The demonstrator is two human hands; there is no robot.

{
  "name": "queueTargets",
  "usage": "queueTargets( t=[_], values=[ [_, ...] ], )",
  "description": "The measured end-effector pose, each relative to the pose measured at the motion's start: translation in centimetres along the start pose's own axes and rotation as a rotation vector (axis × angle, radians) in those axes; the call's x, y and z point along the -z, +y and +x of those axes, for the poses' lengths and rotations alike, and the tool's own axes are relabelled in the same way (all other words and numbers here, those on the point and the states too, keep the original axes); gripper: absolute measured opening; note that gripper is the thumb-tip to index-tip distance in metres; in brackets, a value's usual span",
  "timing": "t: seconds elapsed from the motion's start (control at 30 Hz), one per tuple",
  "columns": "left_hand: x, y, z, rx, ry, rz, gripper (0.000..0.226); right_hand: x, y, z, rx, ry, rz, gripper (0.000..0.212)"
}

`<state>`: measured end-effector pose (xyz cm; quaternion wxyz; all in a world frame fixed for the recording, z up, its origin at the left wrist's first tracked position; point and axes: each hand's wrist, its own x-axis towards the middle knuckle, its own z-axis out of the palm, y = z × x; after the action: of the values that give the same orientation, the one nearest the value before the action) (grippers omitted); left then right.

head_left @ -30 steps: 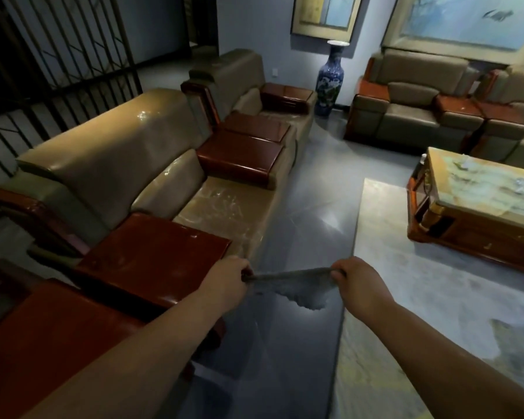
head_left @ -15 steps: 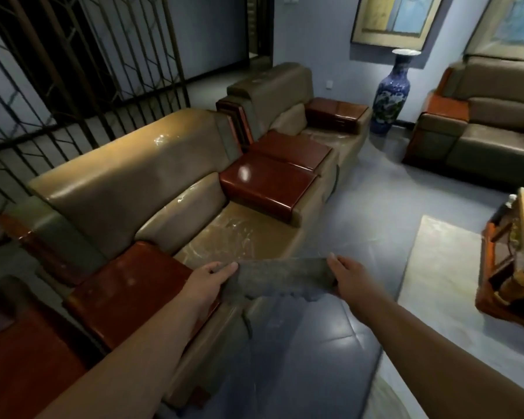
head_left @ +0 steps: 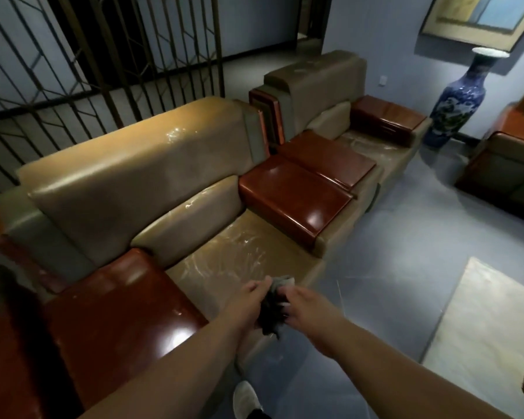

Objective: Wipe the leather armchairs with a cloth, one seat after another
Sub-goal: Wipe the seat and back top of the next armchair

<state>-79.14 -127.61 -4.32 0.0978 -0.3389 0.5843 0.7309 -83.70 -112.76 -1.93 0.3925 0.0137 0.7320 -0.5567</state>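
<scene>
Since half a second ago, your two hands have come together: the cloth (head_left: 274, 309) that was stretched flat between them is now bunched into a dark wad. Your left hand (head_left: 248, 300) grips its left side with curled fingers, and your right hand (head_left: 307, 306) grips its right side, the two hands nearly touching. Both are held over the front edge of the nearest armchair seat (head_left: 224, 264), whose tan leather shows pale streaks. To the left of your left hand is a glossy red-brown armrest (head_left: 118, 309). Beyond your hands stands the backrest (head_left: 139, 182), and further right a second armchair (head_left: 330, 95). Far right of your right hand stands a blue-and-white vase (head_left: 457, 95); what it holds cannot be seen.
</scene>
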Motion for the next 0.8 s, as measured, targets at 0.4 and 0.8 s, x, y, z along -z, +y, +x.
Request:
queueTargets(
  t=[0.4, 0.8],
  values=[
    [0.4, 8.3, 15.3, 0.14, 0.051, -0.117, 0.03, 5.1, -9.8, 14.5, 0.274, 0.101, -0.835, 0.021],
    [1.6, 17.5, 23.5, 0.056, 0.097, -0.536, 0.091, 3.3, -18.3, 29.8, 0.283, -0.163, -0.604, 0.038]
  ],
)
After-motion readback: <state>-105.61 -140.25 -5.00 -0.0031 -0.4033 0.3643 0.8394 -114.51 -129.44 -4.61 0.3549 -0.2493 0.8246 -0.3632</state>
